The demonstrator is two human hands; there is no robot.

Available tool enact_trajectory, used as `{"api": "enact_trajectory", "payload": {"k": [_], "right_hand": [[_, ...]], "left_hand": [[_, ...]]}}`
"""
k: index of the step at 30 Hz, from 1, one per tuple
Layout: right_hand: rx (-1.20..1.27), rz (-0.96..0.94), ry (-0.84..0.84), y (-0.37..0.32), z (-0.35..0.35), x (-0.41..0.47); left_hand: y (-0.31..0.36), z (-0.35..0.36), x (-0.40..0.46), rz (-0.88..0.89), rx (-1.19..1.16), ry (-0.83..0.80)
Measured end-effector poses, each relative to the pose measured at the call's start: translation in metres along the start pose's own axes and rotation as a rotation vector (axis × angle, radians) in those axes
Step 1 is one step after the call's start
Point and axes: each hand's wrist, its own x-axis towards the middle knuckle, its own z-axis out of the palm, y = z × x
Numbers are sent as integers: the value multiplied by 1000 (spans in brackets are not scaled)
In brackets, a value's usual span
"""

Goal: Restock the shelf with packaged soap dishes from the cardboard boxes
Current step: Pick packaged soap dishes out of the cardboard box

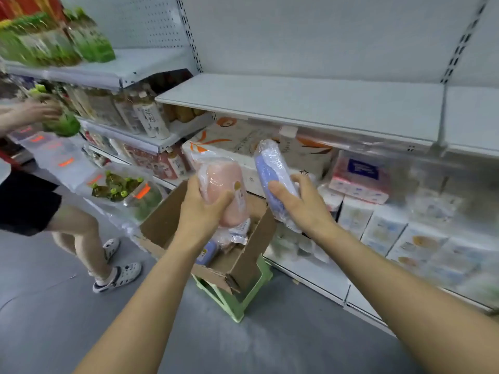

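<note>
My left hand (201, 211) grips a pink soap dish (225, 190) wrapped in clear plastic, held above the open cardboard box (167, 222). My right hand (302, 205) grips a blue wrapped soap dish (271, 168), tilted upright just right of the pink one. Both are raised in front of the bare grey shelf board (310, 103). Inside the box lie more wrapped dishes, one of them blue (206, 252).
The box sits on a green plastic stool (229, 300). Tissue packs (361, 176) fill the shelves below the bare board. At the left another person (32, 201) handles green bottles beside clear crates of bottles (121, 184). Grey floor lies in front.
</note>
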Motion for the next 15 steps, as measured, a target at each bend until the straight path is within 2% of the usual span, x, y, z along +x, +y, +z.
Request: {"api": "enact_trajectory", "payload": {"k": [7, 12, 15], "right_hand": [[11, 178, -37, 16, 105, 92], [102, 413, 42, 58, 198, 146], [207, 645, 81, 84, 254, 164]], "left_hand": [[-99, -33, 127, -100, 53, -121], [-181, -33, 219, -178, 119, -374], [-243, -28, 264, -262, 201, -527]]}}
